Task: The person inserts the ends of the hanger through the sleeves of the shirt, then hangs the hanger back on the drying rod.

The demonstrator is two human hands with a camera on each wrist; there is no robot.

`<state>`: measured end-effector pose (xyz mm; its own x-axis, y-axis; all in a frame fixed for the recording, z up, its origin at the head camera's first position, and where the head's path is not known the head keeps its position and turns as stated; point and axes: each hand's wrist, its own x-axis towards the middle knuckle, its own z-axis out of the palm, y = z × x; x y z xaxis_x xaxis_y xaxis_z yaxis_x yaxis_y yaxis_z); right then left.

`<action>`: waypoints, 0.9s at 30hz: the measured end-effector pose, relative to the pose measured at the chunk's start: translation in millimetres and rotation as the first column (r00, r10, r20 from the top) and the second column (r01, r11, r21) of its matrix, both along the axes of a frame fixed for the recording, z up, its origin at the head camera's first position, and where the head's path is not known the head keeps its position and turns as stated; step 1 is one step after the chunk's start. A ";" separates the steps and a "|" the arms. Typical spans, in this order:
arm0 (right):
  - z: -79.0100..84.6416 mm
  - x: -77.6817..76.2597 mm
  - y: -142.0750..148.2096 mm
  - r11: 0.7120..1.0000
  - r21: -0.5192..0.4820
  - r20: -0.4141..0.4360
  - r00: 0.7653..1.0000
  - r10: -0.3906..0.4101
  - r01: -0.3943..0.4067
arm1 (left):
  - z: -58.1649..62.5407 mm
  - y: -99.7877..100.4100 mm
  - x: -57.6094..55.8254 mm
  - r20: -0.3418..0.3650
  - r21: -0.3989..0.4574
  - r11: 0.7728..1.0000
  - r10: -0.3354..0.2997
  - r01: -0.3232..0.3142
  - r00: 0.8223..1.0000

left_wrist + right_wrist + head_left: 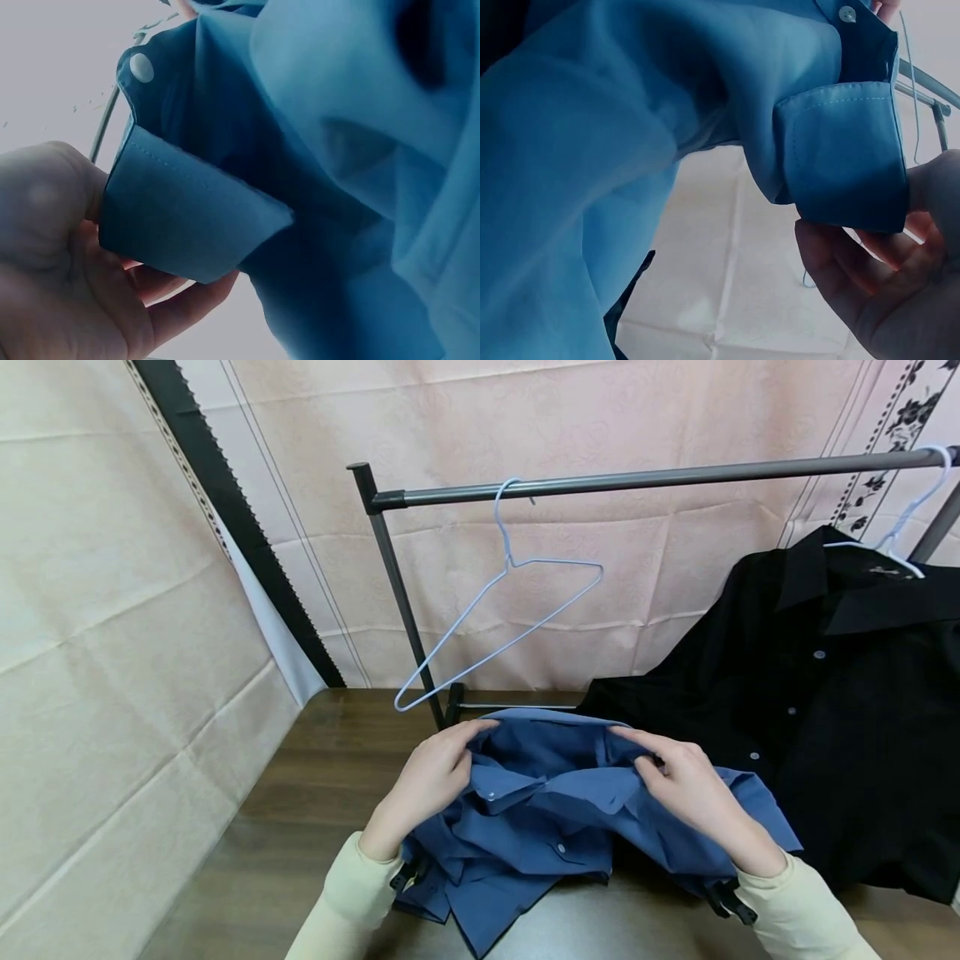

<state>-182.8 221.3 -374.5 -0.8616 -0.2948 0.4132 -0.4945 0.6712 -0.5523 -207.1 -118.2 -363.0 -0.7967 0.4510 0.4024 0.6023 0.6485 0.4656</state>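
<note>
Two pinching grips, left hand (429, 778) and right hand (690, 783), hold the collar (588, 789) of a blue shirt (517, 837) below the hanger (509, 561); either slackening could drop it.

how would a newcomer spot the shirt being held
Start at the rack, then look just in front of it. There, the left hand and right hand grip a shirt by its collar. It is blue, unlike the black shirt hanging to its right.

the nearer shirt (585, 797) is blue, the farther shirt (840, 718) black, the hangers (509, 560) pale blue; brown grain streaks the table (315, 818); black flowers dot a white band (909, 413).
</note>
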 end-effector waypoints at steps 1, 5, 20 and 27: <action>0.0 -0.1 -0.8 1.000 -0.008 0.004 1.000 0.004 -0.004 | 0.6 -0.9 -0.1 0.008 0.015 1.000 -0.004 0.004 1.000; 0.6 -0.9 -3.0 0.999 -0.039 -0.005 1.000 -0.004 0.004 | 2.9 -2.6 -1.9 0.019 0.060 0.998 -0.034 0.033 0.999; 6.4 -4.4 -7.8 0.995 -0.100 -0.066 0.998 0.022 -0.029 | 12.7 -11.5 2.4 -0.029 0.060 0.998 -0.007 0.009 1.000; 3.0 -9.3 -7.5 0.995 -0.091 -0.076 0.997 0.030 -0.036 | 13.8 -13.7 2.8 -0.030 0.028 1.000 0.011 -0.011 0.999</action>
<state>-192.1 213.8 -371.5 -0.8178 -0.2802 0.5026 -0.5576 0.6017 -0.5718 -204.4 -131.9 -349.2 -0.7890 0.4307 0.4381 0.6090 0.6423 0.4653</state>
